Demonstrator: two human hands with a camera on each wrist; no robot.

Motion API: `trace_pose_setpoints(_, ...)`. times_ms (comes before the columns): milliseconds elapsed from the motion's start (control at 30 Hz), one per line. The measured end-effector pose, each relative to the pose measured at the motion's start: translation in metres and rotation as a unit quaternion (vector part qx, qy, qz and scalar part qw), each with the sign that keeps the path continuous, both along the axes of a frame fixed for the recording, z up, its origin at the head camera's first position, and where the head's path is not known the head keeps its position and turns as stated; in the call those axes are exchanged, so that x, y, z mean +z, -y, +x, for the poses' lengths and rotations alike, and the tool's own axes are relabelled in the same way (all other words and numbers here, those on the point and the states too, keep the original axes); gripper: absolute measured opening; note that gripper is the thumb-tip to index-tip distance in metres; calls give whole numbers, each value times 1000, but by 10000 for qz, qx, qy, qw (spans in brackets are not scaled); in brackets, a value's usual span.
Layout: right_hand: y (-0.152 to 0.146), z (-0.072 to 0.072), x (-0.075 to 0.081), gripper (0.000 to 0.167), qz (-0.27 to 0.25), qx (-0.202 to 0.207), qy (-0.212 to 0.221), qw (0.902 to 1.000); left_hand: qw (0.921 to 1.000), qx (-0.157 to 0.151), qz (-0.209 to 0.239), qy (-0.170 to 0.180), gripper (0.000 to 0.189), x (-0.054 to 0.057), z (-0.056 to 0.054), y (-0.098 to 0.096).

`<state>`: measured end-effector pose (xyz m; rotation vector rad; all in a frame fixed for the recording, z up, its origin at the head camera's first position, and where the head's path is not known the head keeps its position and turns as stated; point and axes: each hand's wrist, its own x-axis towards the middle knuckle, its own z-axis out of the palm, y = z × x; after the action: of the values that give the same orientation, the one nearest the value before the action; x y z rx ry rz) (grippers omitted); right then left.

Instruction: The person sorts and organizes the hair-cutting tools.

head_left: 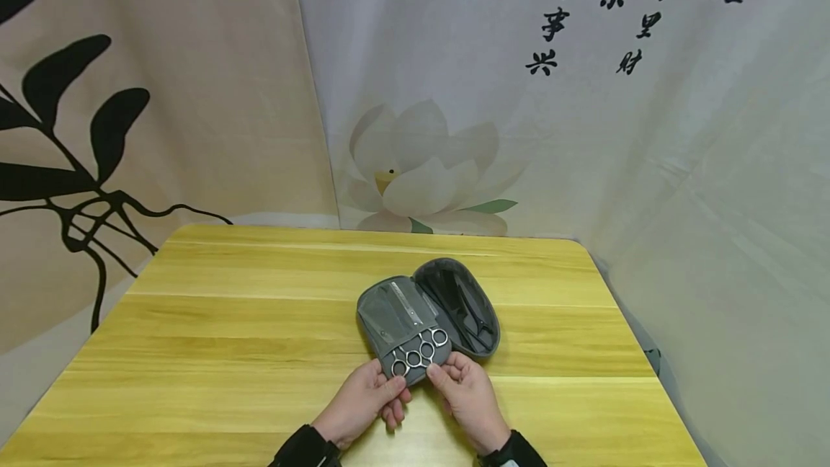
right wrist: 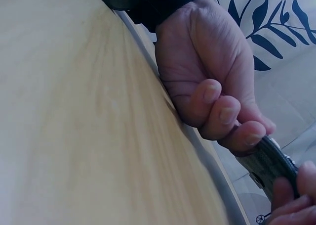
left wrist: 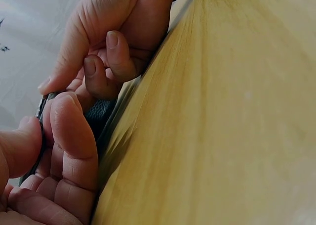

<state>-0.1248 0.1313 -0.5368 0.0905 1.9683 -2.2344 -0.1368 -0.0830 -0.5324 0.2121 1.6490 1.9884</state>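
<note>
An unfolded grey tool case [head_left: 381,316] lies tilted in the head view, its near edge between both hands. Silver finger rings of scissors [head_left: 413,358] stick out of the pocket in its left half, the blades hidden. A slim silver strip [head_left: 406,303] shows in that pocket. Long black tools [head_left: 462,301] fill the right half; their kind is not clear. My left hand [head_left: 364,402] pinches the near left corner, thumb on top and fingers beneath. My right hand [head_left: 472,398] pinches the near right corner the same way, beside the rings.
The case is over a yellow wood-grain table [head_left: 227,352], near the middle. Behind it hangs a pale cloth [head_left: 713,164] with a lotus print and black characters. Another cloth [head_left: 214,92] with black leaves hangs at the left. Black sleeves [head_left: 305,445] cover the wrists.
</note>
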Motion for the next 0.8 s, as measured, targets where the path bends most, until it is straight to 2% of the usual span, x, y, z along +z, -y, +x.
trace_pose_setpoints(400,1,1,-2,26,300,-75,67,9995,9997,83,186,100,31,-2,0,0)
trace_pose_setpoints(800,3,2,0,28,429,-205,141,9988,9994,-39,314,110,30,-2,0,1)
